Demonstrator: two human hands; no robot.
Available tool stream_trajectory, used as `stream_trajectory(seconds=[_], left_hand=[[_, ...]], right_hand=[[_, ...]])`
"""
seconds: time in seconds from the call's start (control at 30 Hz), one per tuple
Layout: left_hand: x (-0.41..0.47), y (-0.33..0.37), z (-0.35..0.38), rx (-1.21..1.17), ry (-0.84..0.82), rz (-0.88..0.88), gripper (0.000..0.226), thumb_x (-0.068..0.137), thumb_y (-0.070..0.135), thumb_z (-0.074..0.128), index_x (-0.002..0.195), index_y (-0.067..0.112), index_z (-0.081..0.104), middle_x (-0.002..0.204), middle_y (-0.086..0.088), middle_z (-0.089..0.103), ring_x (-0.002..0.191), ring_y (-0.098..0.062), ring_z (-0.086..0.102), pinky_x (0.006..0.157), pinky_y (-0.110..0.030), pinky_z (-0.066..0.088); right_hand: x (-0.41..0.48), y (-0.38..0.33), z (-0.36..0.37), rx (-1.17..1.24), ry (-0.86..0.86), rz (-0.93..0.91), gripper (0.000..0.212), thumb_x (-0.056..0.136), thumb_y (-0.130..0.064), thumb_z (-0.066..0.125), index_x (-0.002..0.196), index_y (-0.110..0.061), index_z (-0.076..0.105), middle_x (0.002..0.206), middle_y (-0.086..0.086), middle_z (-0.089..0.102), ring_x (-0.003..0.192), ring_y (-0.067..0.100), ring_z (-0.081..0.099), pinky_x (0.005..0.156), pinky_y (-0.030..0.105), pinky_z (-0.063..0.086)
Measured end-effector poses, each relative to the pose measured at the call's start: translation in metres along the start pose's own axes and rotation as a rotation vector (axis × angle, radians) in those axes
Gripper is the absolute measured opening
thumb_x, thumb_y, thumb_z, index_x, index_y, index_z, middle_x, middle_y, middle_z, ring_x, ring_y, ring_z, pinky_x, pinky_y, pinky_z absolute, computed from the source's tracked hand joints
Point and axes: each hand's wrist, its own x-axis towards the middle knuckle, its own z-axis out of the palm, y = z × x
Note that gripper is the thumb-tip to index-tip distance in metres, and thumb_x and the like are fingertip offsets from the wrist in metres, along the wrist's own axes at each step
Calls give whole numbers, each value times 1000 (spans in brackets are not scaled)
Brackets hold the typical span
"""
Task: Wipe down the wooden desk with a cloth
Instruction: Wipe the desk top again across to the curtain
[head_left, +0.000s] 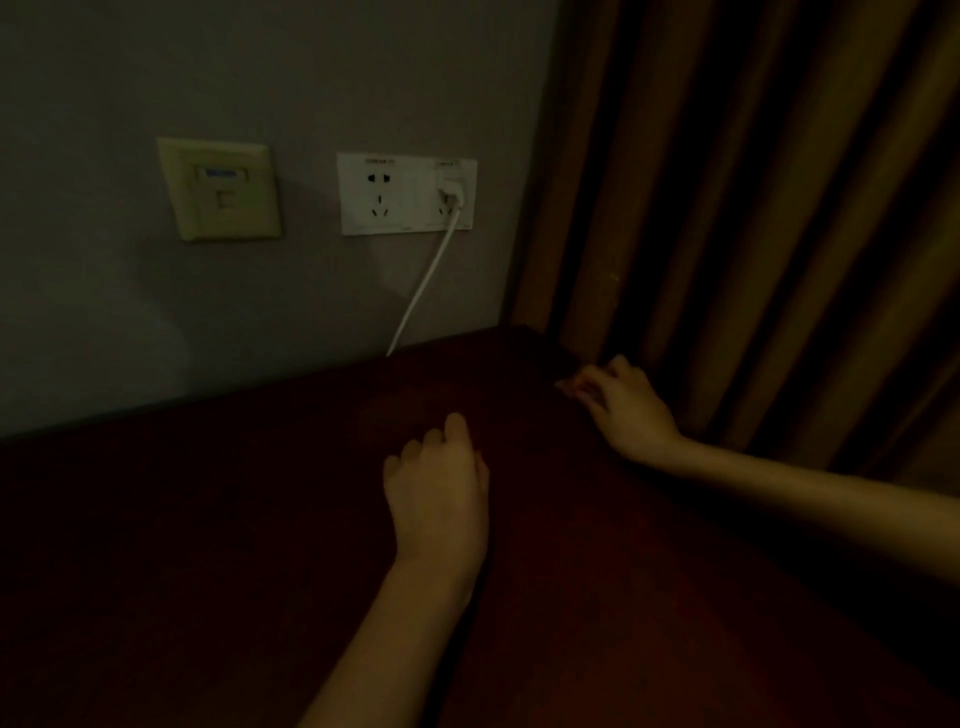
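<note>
Dim lighting throughout; detail is lost in the shadowed areas. A dark red-brown wooden counter (208, 545) is seen filling the lower frame, its near and left parts cut off by the picture edge. A grey wall (260, 78) is met along its back edge, and a brown curtain (753, 208) hangs in folds along its right side.

Hidden / unclear:
- Cloth: cannot be made out on the dark surface. Whether any is held under either grip cannot be told.
- Left grip (439, 483): placed knuckles-up on the counter near mid-frame, fingers curled under the palm. The fingertips are hidden, so its contents cannot be told.
- Right grip (623, 405): located at the counter's far right corner, just beside the curtain. Its fingers (576, 387) are curled with the tips drawn close together and blurred; pinching or not cannot be told.
- Both forearms are cut off, one at the lower edge and one at the right.
- Print on the wall plates is too small to be read.

Edges / room:
- The far right corner is tucked against the curtain folds; the right edge runs into deep shadow.
- A white cable (421, 296) is led down from a white plug (452, 189) in the white socket plate (408, 193) and is lost behind the back edge. A yellowed plate (221, 189) is mounted left of it.
- Bare counter is seen left of the left grip and between the two grips, which are held apart.
</note>
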Motion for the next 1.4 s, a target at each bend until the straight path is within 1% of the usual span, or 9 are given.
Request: stream_trajectory(seconds=[0.23,0.3,0.47,0.57,0.67,0.87,1.03,1.23,1.4], left_hand=[[1,1,10,89,60,4,25,64,19,84,72,16,61,58,-3,60,49,-21,57,49,-28,40],[1,-2,15,86,59,21,24,66,20,83,81,14,66,62,-4,63,53,-21,60,51,-28,42],[1,-4,16,9,113,27,28,59,18,86,68,16,60,54,-1,56,45,-17,52,46,-27,39],[2,-5,17,-19,128,56,30,59,18,87,66,17,58,52,0,54,43,-15,50,46,-25,36],[2,-4,17,-16,101,20,30,59,17,87,66,17,58,52,0,55,43,-15,51,46,-24,35],[1,0,13,51,56,31,15,96,26,51,108,18,54,95,-2,64,85,-19,61,74,-34,44],[3,-3,19,71,136,10,29,58,16,87,77,12,67,57,-3,61,48,-20,58,48,-28,43],[1,-5,19,-5,98,14,29,60,21,86,69,16,59,54,0,55,44,-16,52,44,-29,39],[3,-1,8,-33,14,20,10,94,29,54,98,20,54,89,0,62,80,-18,60,72,-33,46]], right_hand=[[-46,-66,3,120,-77,-417,27,96,-28,50,119,-25,62,103,-3,39,96,10,37,83,29,37],[-6,-92,23,158,-97,-470,27,96,-24,51,119,-20,64,102,1,41,95,12,36,81,29,35],[101,-108,65,194,-66,-352,26,96,-26,50,117,-23,67,104,11,51,101,26,47,83,24,30],[130,-66,63,131,-25,-176,29,99,-27,45,119,-25,66,119,17,51,113,35,47,98,32,34],[114,-20,46,46,-18,-58,31,100,-30,41,126,-30,59,117,16,45,109,37,46,94,32,35],[-4,-31,6,55,-50,-267,35,97,-25,48,128,-39,52,101,0,38,100,19,39,88,28,33],[-2,-90,23,142,-130,-468,32,95,-24,51,126,-28,60,107,7,43,99,20,40,87,30,35],[98,-102,57,113,-102,-303,32,99,-26,43,127,-26,59,118,14,46,111,31,41,90,27,28],[109,-36,43,20,-67,-92,35,101,-30,37,133,-33,52,121,15,41,111,35,41,96,33,33]])
